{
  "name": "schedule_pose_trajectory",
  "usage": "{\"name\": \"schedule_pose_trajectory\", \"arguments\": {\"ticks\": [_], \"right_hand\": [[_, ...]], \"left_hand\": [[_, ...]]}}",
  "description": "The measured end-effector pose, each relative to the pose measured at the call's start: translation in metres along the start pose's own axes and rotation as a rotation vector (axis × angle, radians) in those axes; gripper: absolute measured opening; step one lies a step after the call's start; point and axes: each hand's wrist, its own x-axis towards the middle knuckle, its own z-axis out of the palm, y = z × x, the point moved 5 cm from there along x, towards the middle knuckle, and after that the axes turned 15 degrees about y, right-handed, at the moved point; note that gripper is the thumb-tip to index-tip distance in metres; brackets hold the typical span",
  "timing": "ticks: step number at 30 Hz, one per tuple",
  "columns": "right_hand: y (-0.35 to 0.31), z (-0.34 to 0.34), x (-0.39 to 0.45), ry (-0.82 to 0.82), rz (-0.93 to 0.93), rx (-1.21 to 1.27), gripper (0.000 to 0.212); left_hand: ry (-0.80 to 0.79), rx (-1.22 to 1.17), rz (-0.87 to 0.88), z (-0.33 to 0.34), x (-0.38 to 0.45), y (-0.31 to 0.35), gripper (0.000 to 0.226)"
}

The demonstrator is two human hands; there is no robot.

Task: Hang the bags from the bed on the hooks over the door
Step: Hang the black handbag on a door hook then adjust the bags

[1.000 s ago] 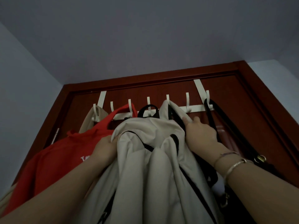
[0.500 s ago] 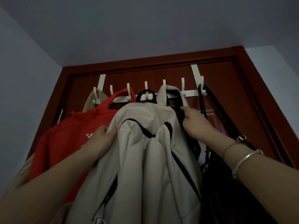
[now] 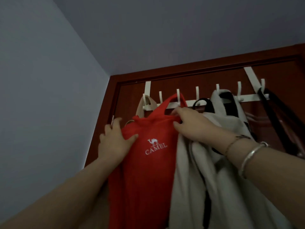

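Observation:
A red bag (image 3: 148,171) with a white CAMEL logo hangs by its handle from a hook on the white over-door hook rack (image 3: 247,98). My left hand (image 3: 115,141) holds the bag's upper left edge, thumb on the front and fingers round the side. My right hand (image 3: 189,124) pinches the bag's top right corner just below the handle. To the right, a beige backpack (image 3: 221,109) hangs from another hook, partly under my right forearm. A beige tote (image 3: 142,108) hangs at the far left hook and a black-strapped bag (image 3: 270,113) at the far right.
The dark red door (image 3: 206,78) and its frame fill the background, with a grey wall (image 3: 49,96) close on the left. Several hooks on the rack stand bare, among them one (image 3: 239,87) between the backpack and the black-strapped bag.
Both hands left the beige backpack and moved left onto the red bag. The view swung left, so the wall now fills the left side.

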Motion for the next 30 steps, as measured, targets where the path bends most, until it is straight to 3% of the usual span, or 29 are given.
{"name": "schedule_pose_trajectory", "arguments": {"ticks": [4, 7, 12, 22, 26, 30], "right_hand": [[-0.005, 0.024, 0.034, 0.005, 0.099, -0.116, 0.040], [0.009, 0.037, 0.061, 0.039, 0.240, -0.208, 0.044], [0.039, 0.058, 0.075, -0.113, 0.401, -0.332, 0.041], [0.067, 0.046, 0.082, -0.143, 0.441, -0.432, 0.039], [0.062, 0.038, 0.077, -0.238, 0.411, -0.427, 0.020], [0.057, 0.031, 0.068, -0.163, 0.398, -0.382, 0.012]], "left_hand": [[-0.174, -0.229, 0.054, 0.024, 0.013, -0.015, 0.053], [-0.197, -0.335, 0.127, 0.039, 0.034, -0.023, 0.043], [-0.204, -0.388, 0.198, 0.066, 0.057, -0.022, 0.040], [-0.261, -0.275, 0.262, 0.099, 0.081, 0.012, 0.034], [-0.306, -0.227, 0.236, 0.104, 0.081, 0.009, 0.033], [-0.303, -0.242, 0.226, 0.098, 0.072, -0.001, 0.035]]}}
